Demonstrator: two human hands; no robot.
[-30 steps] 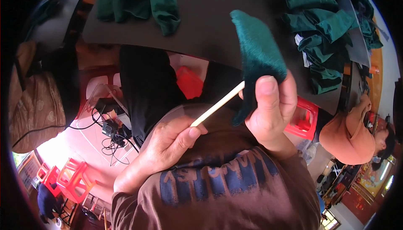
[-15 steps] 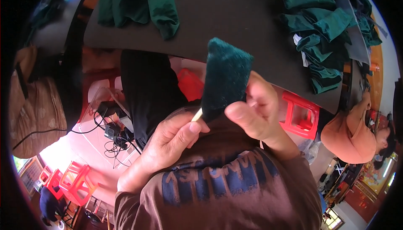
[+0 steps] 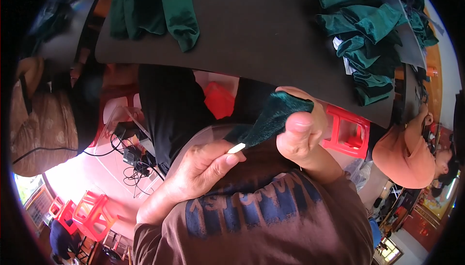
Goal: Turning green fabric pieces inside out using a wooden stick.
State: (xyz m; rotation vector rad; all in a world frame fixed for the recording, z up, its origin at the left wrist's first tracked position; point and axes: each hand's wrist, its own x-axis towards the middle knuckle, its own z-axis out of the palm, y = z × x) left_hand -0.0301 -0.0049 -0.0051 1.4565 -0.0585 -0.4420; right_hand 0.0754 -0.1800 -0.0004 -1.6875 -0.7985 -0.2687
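Between my hands, above my lap, is a small dark green velvet piece (image 3: 271, 120), narrowing toward the left. A short pale stick (image 3: 236, 148) shows at its narrow end; how far it reaches inside is hidden. My left hand (image 3: 201, 168) pinches the stick at that end between thumb and fingers. Round the wide upper end curls my right hand (image 3: 305, 136), fingers behind the velvet and thumb in front of it. The cloth there is bent over toward the right palm.
The dark table (image 3: 232, 28) lies ahead, with green velvet strips (image 3: 179, 13) at its far left and a heap of green velvet pieces (image 3: 373, 23) at right. A red stool (image 3: 346, 132) stands below. Cables (image 3: 133, 161) lie at left; people sit on both sides.
The velvet piece stood upright and flat; now it is tilted right and folded into the right hand. My right hand has closed round its upper end. The left still pinches the stick.
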